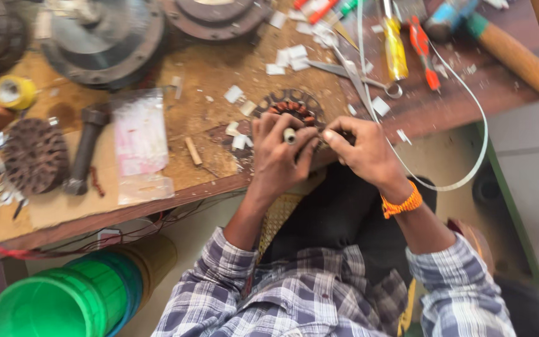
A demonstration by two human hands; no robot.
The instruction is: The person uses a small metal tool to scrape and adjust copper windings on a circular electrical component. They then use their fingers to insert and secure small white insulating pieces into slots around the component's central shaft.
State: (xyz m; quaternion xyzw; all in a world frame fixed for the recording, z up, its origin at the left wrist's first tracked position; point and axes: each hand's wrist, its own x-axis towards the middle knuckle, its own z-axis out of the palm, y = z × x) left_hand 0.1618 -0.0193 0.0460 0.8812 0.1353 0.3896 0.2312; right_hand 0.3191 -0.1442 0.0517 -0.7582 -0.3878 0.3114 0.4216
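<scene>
Checked sleeves framed the near edge, beside a green bucket. Beyond lay the wooden bench, where a round wound stator sat at its front edge, just ahead of both hands. His left hand curled over it, gripping a small pale tube that pointed toward the camera. His right hand pinched beside it; what it gripped was unclear. Left of them lay a clear plastic packet.

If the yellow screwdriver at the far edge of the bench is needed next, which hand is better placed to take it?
Probably the right hand: the yellow screwdriver lies up on its side. The left hand is farther away and holds a small tube against the motor winding.
</scene>
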